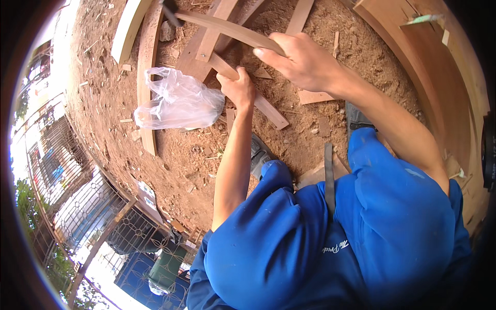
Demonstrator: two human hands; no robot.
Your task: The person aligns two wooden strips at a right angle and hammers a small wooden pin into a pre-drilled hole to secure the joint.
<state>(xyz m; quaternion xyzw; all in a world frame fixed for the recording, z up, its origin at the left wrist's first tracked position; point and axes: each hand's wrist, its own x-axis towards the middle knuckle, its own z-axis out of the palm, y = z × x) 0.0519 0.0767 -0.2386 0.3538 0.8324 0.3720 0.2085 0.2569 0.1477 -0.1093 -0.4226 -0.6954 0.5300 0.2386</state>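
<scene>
My right hand (305,62) is closed round the wooden handle of a hammer (227,27). Its dark metal head is at the upper left, above the boards. Lower and to the left, my left hand (238,90) grips a narrow wooden slat (272,112), which slants down to the right past my fingers. The slat's upper end meets a crossing wooden board (216,32), which has what looks like a nail head near its lower end. A wider brown board (192,58) lies beneath them. Close by my left hand sits a crumpled clear plastic bag (178,101); its contents are hard to make out.
Long wooden beams (146,77) lie at the left on dirt ground strewn with wood chips. Large curved-looking planks (439,77) line the right side. My shoes (261,155) stand just below the slat. A metal fence (98,232) runs along the lower left.
</scene>
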